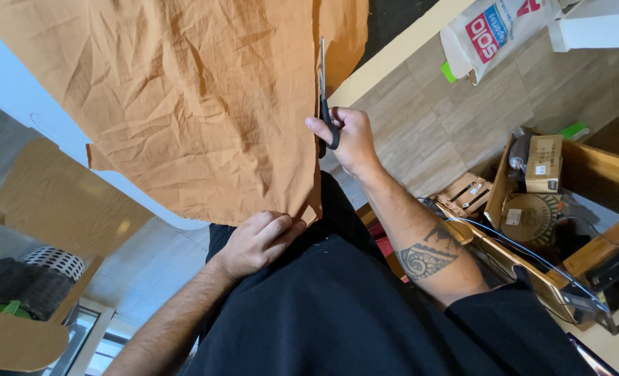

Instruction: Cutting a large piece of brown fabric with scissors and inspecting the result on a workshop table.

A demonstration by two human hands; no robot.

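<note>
You're mid-cut: your right hand (351, 139) has its fingers looped through the black scissors (323, 97), blade running up the orange cloth (184, 97) spread over the worktop (17, 90); your left hand (257, 240) pinches its near edge taut; next, advance the blades straight

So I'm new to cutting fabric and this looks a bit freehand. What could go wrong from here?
The orange cloth is creased and hangs past the table edge, so the cut may wander. The left hand pinches only the near edge, so the cloth could slip or bunch at the scissors in the right hand. That near edge lies over the lap, close to the black clothing.
</note>
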